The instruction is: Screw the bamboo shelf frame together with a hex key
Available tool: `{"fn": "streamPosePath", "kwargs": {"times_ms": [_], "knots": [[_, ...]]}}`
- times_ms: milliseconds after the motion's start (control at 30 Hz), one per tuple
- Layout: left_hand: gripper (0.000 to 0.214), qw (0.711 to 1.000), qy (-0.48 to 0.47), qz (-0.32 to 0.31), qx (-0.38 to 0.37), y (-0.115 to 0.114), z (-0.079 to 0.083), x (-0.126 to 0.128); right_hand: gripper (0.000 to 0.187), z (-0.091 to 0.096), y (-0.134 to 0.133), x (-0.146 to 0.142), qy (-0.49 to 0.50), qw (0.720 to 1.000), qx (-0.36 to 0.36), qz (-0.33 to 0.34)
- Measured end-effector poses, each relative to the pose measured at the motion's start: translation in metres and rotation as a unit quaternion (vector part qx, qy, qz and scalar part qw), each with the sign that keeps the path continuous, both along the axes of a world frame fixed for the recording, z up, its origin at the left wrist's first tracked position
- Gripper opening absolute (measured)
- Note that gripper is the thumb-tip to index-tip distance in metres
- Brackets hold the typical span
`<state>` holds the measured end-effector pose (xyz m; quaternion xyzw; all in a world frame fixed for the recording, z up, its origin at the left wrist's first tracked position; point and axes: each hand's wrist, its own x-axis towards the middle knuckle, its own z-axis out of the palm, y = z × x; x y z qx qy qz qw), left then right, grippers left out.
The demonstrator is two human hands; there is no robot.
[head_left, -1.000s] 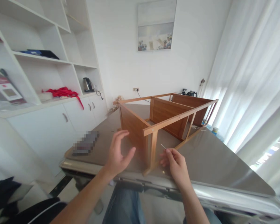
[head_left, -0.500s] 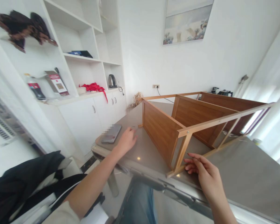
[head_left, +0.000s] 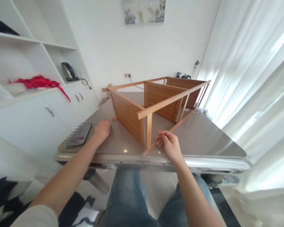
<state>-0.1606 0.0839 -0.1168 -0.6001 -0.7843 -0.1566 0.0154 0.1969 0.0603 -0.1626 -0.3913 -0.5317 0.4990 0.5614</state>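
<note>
Centrally, at twelve o'clock from the wearer: one orange-brown wooden frame (head_left: 129, 118), panels on edge, lying on a glossy grey-brown tabletop (head_left: 208, 138). At eleven: left hand (head_left: 103, 130), fingers curled in, low over the tabletop; contents cannot be told. At one: right hand (head_left: 168, 142), fingers half-curled, beside the frame's near upright (head_left: 149, 130); any pinched piece indiscernible. Step, as judged: fine handwork at the near end; next move calls for precise fingertip control.

Just one camera here, riding on the person's head: it faces forward and down, lap (head_left: 126, 195) and hands (head_left: 171, 146) close below, looking across the surface (head_left: 208, 135) to the wall (head_left: 104, 37), shelves (head_left: 39, 47) leftward, curtain (head_left: 248, 72) rightward.
</note>
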Motion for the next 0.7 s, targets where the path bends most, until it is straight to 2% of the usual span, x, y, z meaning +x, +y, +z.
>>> {"fn": "streamPosePath", "kwargs": {"times_ms": [133,233,267,333,400,433,500,600,700], "knots": [[0.027,0.995,-0.061,-0.069,0.033,-0.051,0.002,0.036,0.029,0.002,-0.014,0.004,0.023,0.999,0.023,-0.033],[0.033,0.980,-0.149,-0.123,0.045,-0.098,-0.011,0.081,0.029,0.004,-0.045,0.005,0.028,0.998,0.036,-0.033],[0.030,0.950,-0.267,-0.151,0.066,-0.113,-0.017,0.098,0.028,0.003,-0.058,0.005,0.023,0.999,0.039,-0.025],[0.029,0.857,-0.472,-0.189,0.086,-0.137,-0.030,0.131,0.028,0.003,-0.084,0.001,-0.006,0.999,0.046,0.009],[0.034,0.785,-0.578,-0.210,0.074,-0.152,-0.039,0.158,0.029,0.001,-0.107,-0.003,-0.031,0.997,0.050,0.047],[0.034,0.762,-0.608,-0.216,0.060,-0.157,-0.043,0.169,0.029,0.000,-0.116,-0.005,-0.040,0.996,0.058,0.057],[0.032,0.734,-0.640,-0.224,0.033,-0.162,-0.048,0.184,0.026,-0.001,-0.126,-0.007,-0.054,0.994,0.075,0.055],[0.031,0.719,-0.657,-0.226,0.016,-0.163,-0.051,0.194,0.020,-0.004,-0.128,-0.004,-0.048,0.995,0.073,0.043],[0.032,0.705,-0.668,-0.236,0.023,-0.163,-0.052,0.197,0.019,-0.006,-0.126,0.001,-0.012,0.997,0.043,0.062]]}}
